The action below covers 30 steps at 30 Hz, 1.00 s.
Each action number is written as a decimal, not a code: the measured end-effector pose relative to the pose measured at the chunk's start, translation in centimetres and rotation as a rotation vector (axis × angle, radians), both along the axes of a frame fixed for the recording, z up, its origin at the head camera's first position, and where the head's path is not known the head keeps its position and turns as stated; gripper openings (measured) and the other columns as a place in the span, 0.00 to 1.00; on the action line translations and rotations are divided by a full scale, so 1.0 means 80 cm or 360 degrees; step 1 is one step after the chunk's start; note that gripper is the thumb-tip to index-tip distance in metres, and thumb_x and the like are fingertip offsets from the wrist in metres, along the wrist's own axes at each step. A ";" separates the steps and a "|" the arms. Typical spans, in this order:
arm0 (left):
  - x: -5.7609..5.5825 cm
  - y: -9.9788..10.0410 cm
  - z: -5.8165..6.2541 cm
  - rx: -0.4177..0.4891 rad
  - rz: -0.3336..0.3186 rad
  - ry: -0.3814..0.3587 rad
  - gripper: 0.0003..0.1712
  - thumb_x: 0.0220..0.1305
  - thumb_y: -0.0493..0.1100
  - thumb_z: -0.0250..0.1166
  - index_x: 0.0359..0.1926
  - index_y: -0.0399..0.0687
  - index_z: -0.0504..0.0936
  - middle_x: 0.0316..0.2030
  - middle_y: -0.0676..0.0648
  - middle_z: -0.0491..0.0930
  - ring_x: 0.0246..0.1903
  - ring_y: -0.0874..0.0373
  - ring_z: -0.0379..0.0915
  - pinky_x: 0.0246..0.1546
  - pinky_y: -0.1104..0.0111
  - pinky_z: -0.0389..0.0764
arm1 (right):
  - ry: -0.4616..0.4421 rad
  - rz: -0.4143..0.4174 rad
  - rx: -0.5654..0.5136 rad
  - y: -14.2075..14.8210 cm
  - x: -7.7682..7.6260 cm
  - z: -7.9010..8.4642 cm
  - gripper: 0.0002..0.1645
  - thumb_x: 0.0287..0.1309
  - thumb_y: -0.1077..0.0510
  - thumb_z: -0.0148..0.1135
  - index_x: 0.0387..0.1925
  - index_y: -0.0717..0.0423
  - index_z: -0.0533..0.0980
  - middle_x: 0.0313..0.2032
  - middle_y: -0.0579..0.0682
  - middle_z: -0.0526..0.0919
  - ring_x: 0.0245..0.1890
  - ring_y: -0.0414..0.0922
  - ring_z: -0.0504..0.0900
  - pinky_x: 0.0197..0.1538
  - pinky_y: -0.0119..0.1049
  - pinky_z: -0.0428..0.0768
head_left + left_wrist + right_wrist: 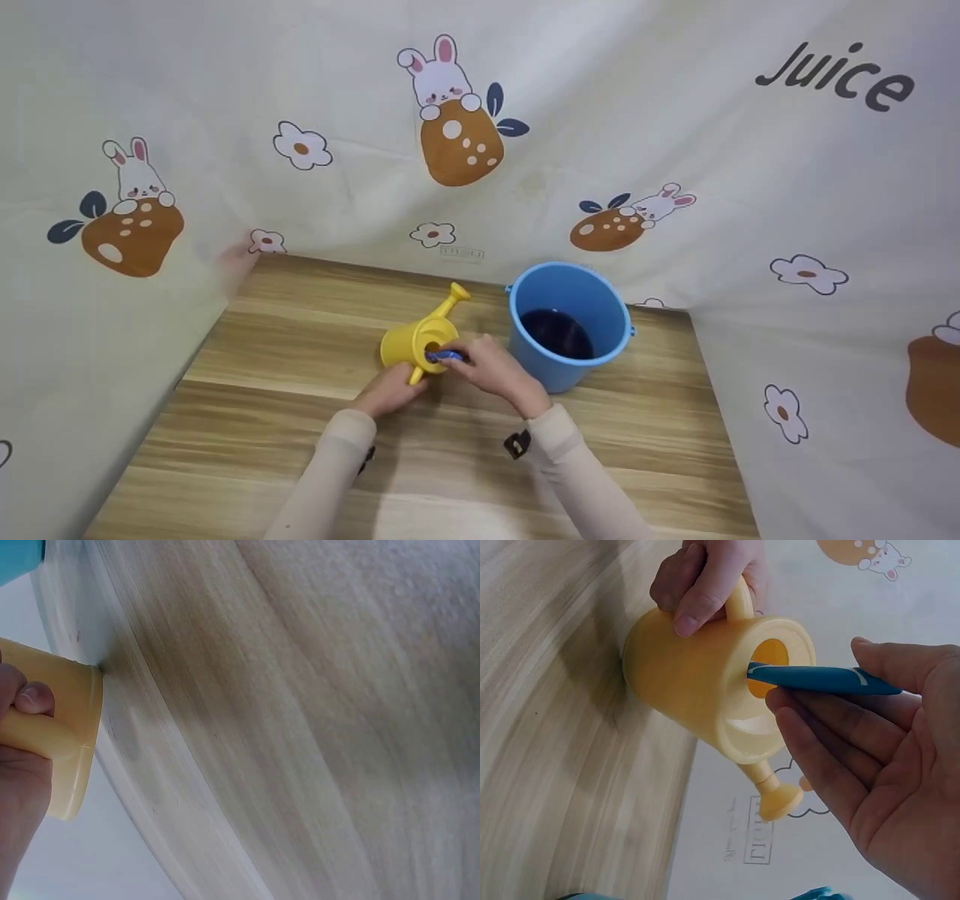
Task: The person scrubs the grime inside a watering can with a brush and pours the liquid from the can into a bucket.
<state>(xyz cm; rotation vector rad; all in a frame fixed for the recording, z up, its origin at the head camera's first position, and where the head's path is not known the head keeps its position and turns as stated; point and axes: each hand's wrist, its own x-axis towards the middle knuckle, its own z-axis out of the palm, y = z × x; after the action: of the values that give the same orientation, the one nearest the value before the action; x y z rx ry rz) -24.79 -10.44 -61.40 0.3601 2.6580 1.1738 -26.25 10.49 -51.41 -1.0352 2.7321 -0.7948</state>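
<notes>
A yellow watering can (401, 343) rests on the wooden surface, its spout pointing away to the right. My left hand (390, 390) grips the can's handle, fingers wrapped round it in the left wrist view. Over the can's top, my right hand (487, 367) pinches a slim blue handle (817, 679) with pale curved lines between thumb and fingers. The handle's far end goes into the can's round opening (769, 656), where its tip is hidden, so I cannot tell what kind of tool it is.
A blue bucket (525, 367) with dark liquid (556, 334) in it stands right of the can, close by my right hand. The wooden surface (277, 360) is bordered by pale cloth walls (345, 210) printed with rabbits, fruit and flowers.
</notes>
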 end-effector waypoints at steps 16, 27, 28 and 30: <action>-0.001 0.003 -0.001 -0.0022 0.0064 -0.0046 0.07 0.67 0.47 0.61 0.34 0.50 0.77 0.23 0.55 0.67 0.25 0.60 0.65 0.32 0.65 0.69 | -0.0382 -0.0103 -0.0519 0.028 -0.001 0.010 0.19 0.69 0.54 0.58 0.53 0.63 0.81 0.46 0.55 0.88 0.43 0.49 0.86 0.42 0.25 0.77; -0.001 0.007 0.001 -0.0052 0.0071 -0.0090 0.07 0.68 0.48 0.61 0.38 0.50 0.78 0.25 0.54 0.69 0.27 0.59 0.67 0.35 0.64 0.70 | -0.0456 -0.0124 -0.0567 0.032 0.000 0.009 0.19 0.70 0.54 0.58 0.54 0.63 0.80 0.49 0.56 0.86 0.49 0.49 0.86 0.49 0.35 0.82; -0.002 0.007 0.001 -0.0053 0.0072 -0.0090 0.07 0.68 0.48 0.61 0.38 0.50 0.78 0.25 0.54 0.69 0.28 0.59 0.67 0.35 0.64 0.70 | -0.0454 -0.0130 -0.0566 0.032 0.000 0.009 0.19 0.70 0.54 0.58 0.54 0.63 0.80 0.49 0.56 0.87 0.48 0.48 0.86 0.49 0.35 0.83; -0.002 0.008 0.001 -0.0055 0.0076 -0.0091 0.08 0.68 0.48 0.61 0.39 0.50 0.78 0.26 0.54 0.70 0.28 0.59 0.67 0.36 0.63 0.70 | -0.0437 -0.0137 -0.0554 0.031 -0.001 0.008 0.18 0.70 0.54 0.57 0.53 0.62 0.81 0.48 0.55 0.87 0.47 0.47 0.86 0.48 0.33 0.83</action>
<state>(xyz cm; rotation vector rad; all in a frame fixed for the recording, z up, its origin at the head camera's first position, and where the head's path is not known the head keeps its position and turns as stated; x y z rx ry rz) -24.94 -9.83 -61.33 0.2546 2.6479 1.1325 -26.32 12.94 -50.76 -0.7898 2.4703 -1.3527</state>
